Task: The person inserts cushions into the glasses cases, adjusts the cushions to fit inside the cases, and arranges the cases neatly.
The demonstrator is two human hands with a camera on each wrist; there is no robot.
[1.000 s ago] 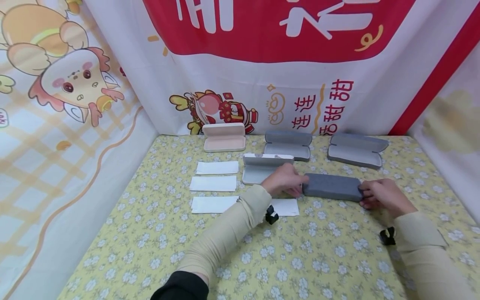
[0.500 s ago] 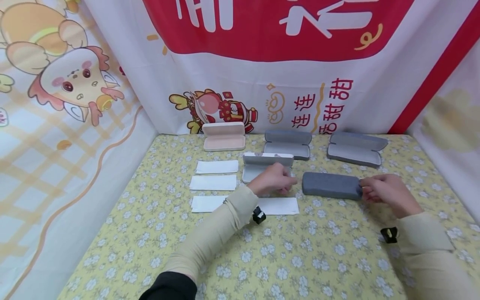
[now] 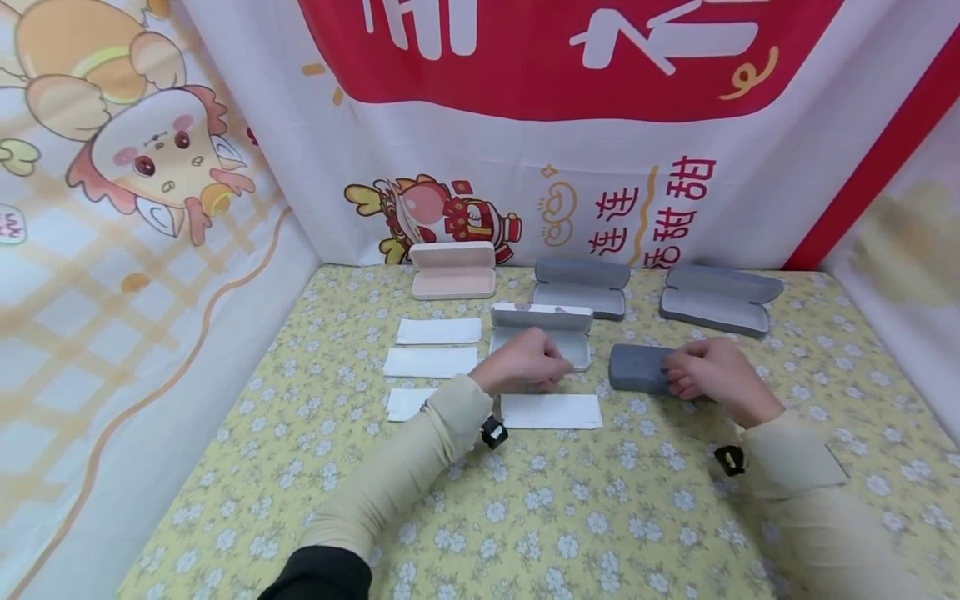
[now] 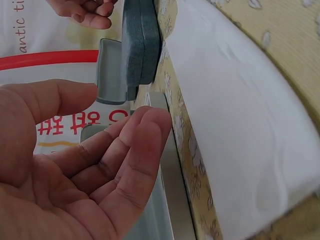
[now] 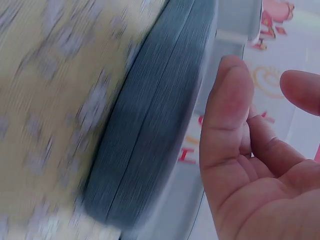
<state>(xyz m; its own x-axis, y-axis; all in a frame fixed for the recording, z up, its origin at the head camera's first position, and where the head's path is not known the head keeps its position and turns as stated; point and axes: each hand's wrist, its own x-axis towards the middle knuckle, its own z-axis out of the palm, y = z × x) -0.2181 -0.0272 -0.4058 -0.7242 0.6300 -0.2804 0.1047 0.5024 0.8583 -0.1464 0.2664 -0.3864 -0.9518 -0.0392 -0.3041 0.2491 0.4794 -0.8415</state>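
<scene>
Of five cases on a flowered surface (image 3: 600, 508), four are seen with lids raised: a pink case (image 3: 453, 286), two grey cases (image 3: 579, 294) (image 3: 716, 308) along the back, and a white case (image 3: 542, 317) in front of them. One closed case (image 3: 637, 367) is left, lying flat to the right of the white case, so the work is judged to be well along, with this lid to be lifted. White cloths (image 3: 438, 331) are laid flat at the left and front; none can be seen inside a case.

Nothing is gripped by either of the hands, which are held apart. The left hand (image 3: 525, 360) is poised at the front of the white case, its fingers loosely bent, thumb clear. The right hand (image 3: 712, 375) is held at the closed case, thumb and fingers parted; whether the case is touched cannot be told.

The right end of the closed case is hidden by that hand, and part of the white case by the left. The front cloths are partly covered by the left sleeve (image 3: 390, 475), and the right wrist view is blurred
</scene>
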